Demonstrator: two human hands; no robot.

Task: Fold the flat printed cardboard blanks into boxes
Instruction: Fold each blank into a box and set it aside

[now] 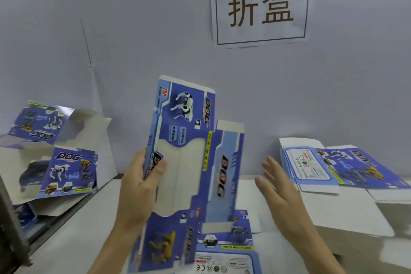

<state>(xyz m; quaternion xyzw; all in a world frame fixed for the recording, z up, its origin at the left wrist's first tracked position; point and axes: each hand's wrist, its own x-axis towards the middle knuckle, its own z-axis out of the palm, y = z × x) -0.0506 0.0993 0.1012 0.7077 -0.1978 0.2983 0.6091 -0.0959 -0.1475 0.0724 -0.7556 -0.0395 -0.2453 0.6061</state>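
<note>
Head view showed the left hand [138, 184] gripping a flat blank [184, 140], the right hand [278, 187] open and empty, and a big stack of blanks [347, 213] waiting unfolded at the table's [100, 224] right edge.

held blank [184, 118]: blue and purple print, white dog picture far, yellow dog near
stack of blanks [355, 167]: right, same blue print, white edges
boxes [69, 171]: left, purple-blue, white inside
sign [261, 6]: white, dark frame, brown characters
wall [133, 29]: pale lilac-grey
</note>
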